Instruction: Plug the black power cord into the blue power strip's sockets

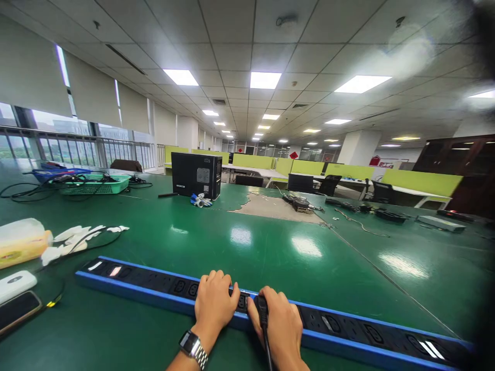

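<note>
Right hand (276,324) fingers closed around black plug (262,306), at a socket of the power strip (348,330) (long, blue-edged, across the green surface (251,247)); left hand (214,304) pressing the strip just beside, fingers bent, gripping nothing.

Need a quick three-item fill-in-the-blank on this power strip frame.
1. The left hand, resting on the power strip, wears a ____ at the wrist.
2. The right hand grips a plug coloured ____.
3. The table top is ____.
Missing words: watch; black; green.
</note>
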The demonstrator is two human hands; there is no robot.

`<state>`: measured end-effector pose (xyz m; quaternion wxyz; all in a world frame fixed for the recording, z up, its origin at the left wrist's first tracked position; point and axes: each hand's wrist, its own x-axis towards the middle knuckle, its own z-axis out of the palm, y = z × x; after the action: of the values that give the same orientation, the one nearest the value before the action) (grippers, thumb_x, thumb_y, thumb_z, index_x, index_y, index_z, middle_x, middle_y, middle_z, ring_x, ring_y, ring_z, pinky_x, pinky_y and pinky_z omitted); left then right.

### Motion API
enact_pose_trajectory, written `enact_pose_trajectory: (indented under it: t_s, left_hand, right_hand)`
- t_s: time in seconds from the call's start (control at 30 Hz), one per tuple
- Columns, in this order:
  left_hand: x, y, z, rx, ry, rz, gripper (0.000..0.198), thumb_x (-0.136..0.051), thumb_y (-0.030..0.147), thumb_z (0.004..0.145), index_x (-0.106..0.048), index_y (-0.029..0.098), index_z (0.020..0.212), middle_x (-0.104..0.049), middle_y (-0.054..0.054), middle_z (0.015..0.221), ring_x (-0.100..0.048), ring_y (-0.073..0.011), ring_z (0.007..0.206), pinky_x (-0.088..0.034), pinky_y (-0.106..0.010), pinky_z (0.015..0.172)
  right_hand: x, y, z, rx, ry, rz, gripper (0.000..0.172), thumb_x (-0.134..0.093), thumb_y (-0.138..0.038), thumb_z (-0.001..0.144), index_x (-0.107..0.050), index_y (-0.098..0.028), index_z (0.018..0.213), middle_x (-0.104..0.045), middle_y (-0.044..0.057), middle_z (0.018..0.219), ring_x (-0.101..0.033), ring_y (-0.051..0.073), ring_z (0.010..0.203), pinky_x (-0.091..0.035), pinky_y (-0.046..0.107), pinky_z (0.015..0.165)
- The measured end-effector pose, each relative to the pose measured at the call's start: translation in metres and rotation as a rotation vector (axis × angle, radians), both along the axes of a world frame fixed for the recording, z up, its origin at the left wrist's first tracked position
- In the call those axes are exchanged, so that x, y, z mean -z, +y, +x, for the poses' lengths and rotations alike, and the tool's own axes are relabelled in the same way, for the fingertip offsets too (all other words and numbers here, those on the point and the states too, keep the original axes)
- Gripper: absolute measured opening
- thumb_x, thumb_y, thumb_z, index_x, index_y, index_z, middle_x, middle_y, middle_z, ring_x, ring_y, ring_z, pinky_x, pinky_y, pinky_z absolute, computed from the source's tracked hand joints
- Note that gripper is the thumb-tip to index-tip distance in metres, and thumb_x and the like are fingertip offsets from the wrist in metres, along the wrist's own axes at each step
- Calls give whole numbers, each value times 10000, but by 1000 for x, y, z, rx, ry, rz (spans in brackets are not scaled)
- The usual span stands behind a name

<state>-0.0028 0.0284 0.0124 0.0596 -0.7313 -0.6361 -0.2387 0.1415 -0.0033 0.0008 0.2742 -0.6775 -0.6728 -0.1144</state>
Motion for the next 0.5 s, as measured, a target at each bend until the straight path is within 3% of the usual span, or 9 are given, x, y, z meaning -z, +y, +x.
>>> enact_pose_trajectory:
  t_s: [0.3,0.5]
  left_hand:
    - [0,2,0,-1,28,-3,294,-439,337,902,-656,200,759,-656,-60,831,-561,-225,865,-347,-362,760]
    - [-3,3,0,2,52,-16,310,-445,351,896,-661,208,726,-661,-54,804,-570,-226,840,-342,-354,734]
  right_hand:
    - [-6,1,3,11,125,-139,213,-548,-453,825,-626,-261,777,-662,6,725,-597,186,736,-323,300,695]
    - [4,1,4,-7,125,-15,195,-555,-401,837,-641,-227,823,-663,25,763,-590,178,743,-313,278,692]
